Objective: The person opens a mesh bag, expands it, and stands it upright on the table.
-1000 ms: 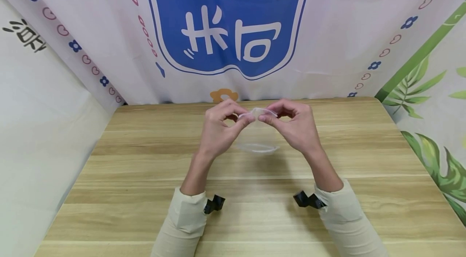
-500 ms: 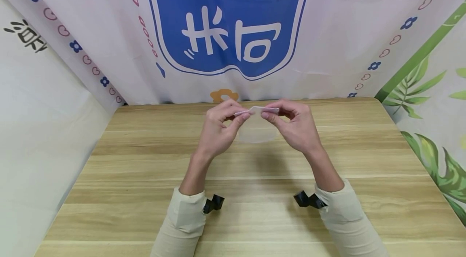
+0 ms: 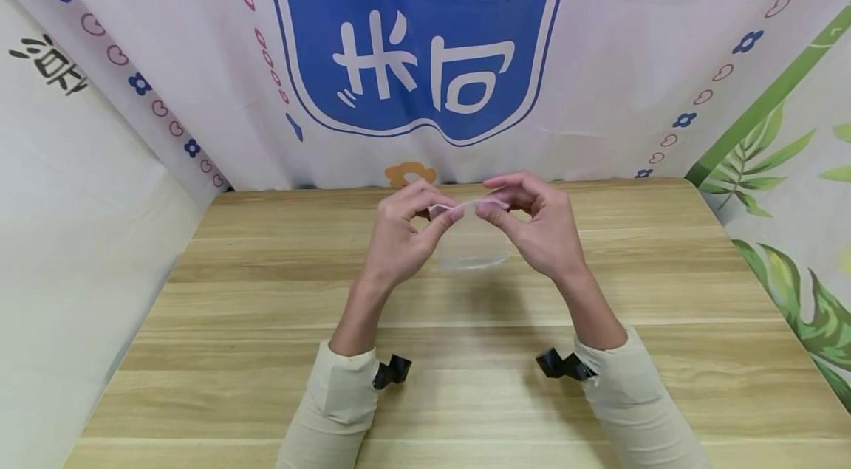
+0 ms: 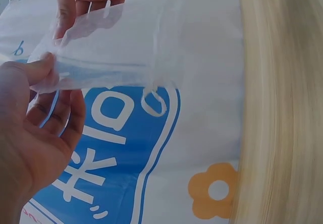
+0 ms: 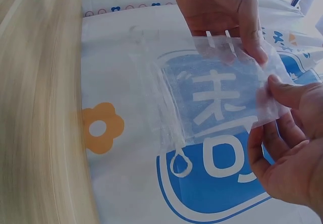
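A small see-through drawstring pouch [image 3: 473,241] hangs in the air above the table between my two hands. My left hand [image 3: 402,236] pinches its upper edge on the left, thumb on the near side. On the right, my right hand [image 3: 541,233] pinches the same edge between thumb and fingers, and one finger sticks out beyond it. The thumbs are close together but apart. In the left wrist view the pouch [image 4: 111,42] looks thin and flat. The right wrist view shows a white string loop [image 5: 189,167] dangling from a lower corner of the gathered end.
The wood-grain table [image 3: 253,351] spreads under both forearms. A white cloth with a blue printed panel [image 3: 425,33] hangs behind its far edge. Black camera mounts [image 3: 392,371] sit at the cuffs. A leaf-patterned cloth [image 3: 784,181] stands to the right.
The pouch's lower end has swung away and then back toward me. A finger of my right hand has lifted off the edge. Both hands stay in nearly the same place.
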A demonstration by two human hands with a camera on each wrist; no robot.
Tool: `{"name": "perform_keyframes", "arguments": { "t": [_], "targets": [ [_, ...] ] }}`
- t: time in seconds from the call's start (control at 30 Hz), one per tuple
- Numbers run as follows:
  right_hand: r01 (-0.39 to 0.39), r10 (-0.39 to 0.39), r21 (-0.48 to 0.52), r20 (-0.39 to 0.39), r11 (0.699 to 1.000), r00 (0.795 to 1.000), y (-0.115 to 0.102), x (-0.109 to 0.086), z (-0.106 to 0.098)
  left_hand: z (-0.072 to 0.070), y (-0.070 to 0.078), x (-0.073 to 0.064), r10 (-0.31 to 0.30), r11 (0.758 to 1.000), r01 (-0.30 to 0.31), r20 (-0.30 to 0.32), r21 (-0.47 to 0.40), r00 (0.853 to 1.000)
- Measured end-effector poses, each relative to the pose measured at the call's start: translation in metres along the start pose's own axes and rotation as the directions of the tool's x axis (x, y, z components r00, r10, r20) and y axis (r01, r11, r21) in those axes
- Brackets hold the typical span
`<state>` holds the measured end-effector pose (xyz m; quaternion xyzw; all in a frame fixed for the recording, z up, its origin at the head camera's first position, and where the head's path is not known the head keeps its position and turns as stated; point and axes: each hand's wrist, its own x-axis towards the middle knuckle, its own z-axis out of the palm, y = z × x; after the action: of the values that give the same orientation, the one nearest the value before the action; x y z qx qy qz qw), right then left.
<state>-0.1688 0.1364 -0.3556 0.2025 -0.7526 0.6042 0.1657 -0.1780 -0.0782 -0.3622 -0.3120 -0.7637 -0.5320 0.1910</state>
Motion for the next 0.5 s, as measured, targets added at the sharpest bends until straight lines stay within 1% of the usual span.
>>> {"name": "perform_keyframes", "arguments": {
  "t": [0.17,0.27,0.5],
  "targets": [
    [-0.015,0.015,-0.007,-0.001,1.0,1.0,0.0003,-0.0006,0.0012,0.001,0.0006,0.0,0.016,1.0,-0.016,-0.033,0.002,0.999],
    [-0.009,0.009,-0.011,0.004,1.0,1.0,0.0005,-0.0006,0.0017,0.0014,0.0001,-0.0001,0.018,1.0,-0.018,-0.038,0.005,0.999],
    [0.033,-0.033,0.0,0.009,0.999,0.999,-0.0005,0.0002,0.0012,0.0002,-0.0007,-0.0003,0.009,1.0,-0.008,0.005,-0.008,1.0]
  ]
}}
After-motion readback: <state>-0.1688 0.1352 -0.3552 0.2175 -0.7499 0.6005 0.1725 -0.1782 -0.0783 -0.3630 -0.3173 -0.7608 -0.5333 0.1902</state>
